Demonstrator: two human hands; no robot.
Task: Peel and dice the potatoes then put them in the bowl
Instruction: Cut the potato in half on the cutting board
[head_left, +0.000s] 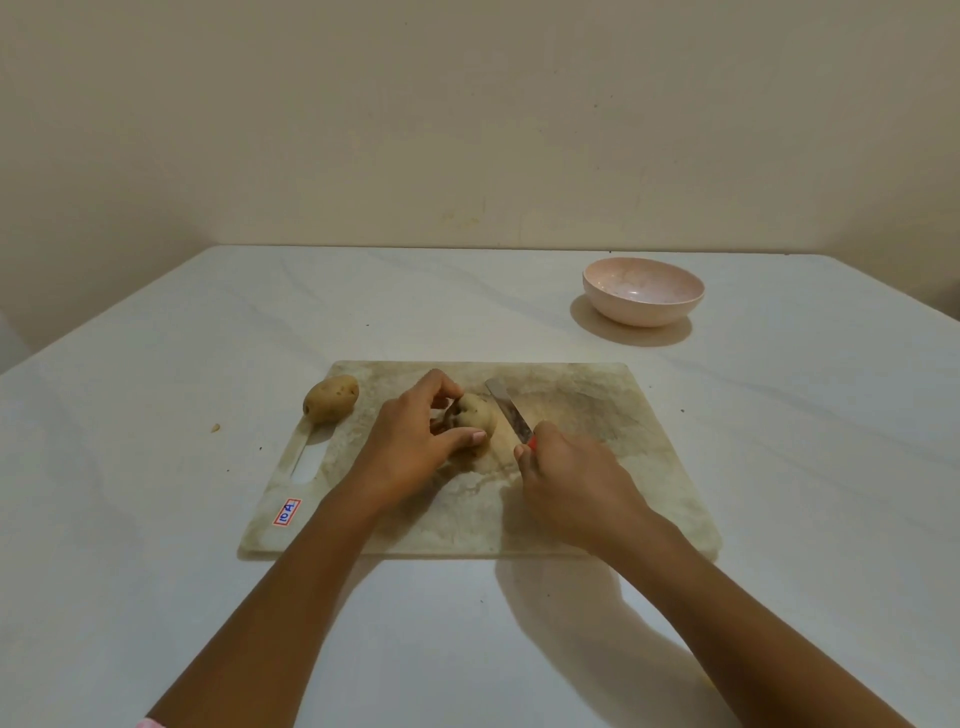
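A potato (477, 415) lies near the middle of the stained cutting board (613, 447). My left hand (410, 441) grips it, fingers curled over its far side and thumb on its near side. My right hand (571, 483) holds a red-handled knife (510, 410); its blade points away from me and lies just right of the potato, close to or touching it. A second, unpeeled potato (331, 398) rests at the board's far left corner, above the handle slot. A pale pink bowl (643, 291) stands empty at the far right of the table.
The white table (156, 519) runs back to a beige wall. A small crumb (215, 427) lies on the table left of the board. A red and blue sticker (287, 512) marks the board's near left corner.
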